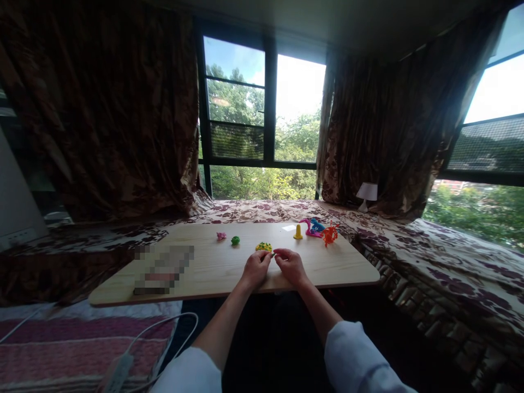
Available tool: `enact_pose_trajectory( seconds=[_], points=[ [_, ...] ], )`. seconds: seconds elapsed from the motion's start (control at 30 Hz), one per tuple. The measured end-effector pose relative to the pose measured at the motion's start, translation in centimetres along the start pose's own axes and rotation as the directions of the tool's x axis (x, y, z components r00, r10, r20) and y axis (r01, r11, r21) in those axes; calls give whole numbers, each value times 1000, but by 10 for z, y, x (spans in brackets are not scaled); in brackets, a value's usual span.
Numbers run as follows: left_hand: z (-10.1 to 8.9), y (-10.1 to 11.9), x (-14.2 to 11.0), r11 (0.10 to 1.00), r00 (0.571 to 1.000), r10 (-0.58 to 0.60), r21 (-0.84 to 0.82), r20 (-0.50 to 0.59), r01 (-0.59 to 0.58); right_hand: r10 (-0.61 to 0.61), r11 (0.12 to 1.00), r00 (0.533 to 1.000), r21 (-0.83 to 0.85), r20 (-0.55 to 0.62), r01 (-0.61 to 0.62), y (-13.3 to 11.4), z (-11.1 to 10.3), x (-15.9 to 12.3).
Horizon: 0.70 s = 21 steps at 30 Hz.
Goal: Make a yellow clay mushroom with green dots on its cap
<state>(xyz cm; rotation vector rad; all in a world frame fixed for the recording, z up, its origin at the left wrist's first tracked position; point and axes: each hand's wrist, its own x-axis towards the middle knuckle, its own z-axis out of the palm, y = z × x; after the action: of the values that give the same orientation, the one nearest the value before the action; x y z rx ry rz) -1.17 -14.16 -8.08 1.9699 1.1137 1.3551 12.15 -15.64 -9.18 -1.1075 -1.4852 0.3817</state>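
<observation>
My left hand (256,268) and my right hand (289,265) rest close together on the pale wooden board (213,270), fingers curled and pinched toward each other. Between their fingertips sits a tiny green and red bit, too small to name. Just beyond them lies a yellow lump with green dots (264,246). Farther out on the board are a green ball (235,240) and a small pink piece (221,236) to the left. To the right stand a yellow cone (298,232), a pink and blue figure (313,227) and an orange spiky figure (329,233).
A blurred patch (164,268) covers something on the board's left part. Floral bedding (429,245) surrounds the board. A small white lamp (367,194) stands by the curtain. A white cable with a switch (123,365) lies on the striped cover at lower left.
</observation>
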Motion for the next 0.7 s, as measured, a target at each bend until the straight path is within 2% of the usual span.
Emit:
enact_pose_trajectory(
  seconds=[0.47, 0.7],
  points=[
    [-2, 4, -1, 999, 999, -47, -6, 23, 47, -55, 989, 998, -135, 14, 56, -4, 0, -3],
    [-2, 3, -1, 999, 999, -32, -2, 38, 32, -8, 971, 1000, -239, -17, 4, -4, 1, -3]
  ],
)
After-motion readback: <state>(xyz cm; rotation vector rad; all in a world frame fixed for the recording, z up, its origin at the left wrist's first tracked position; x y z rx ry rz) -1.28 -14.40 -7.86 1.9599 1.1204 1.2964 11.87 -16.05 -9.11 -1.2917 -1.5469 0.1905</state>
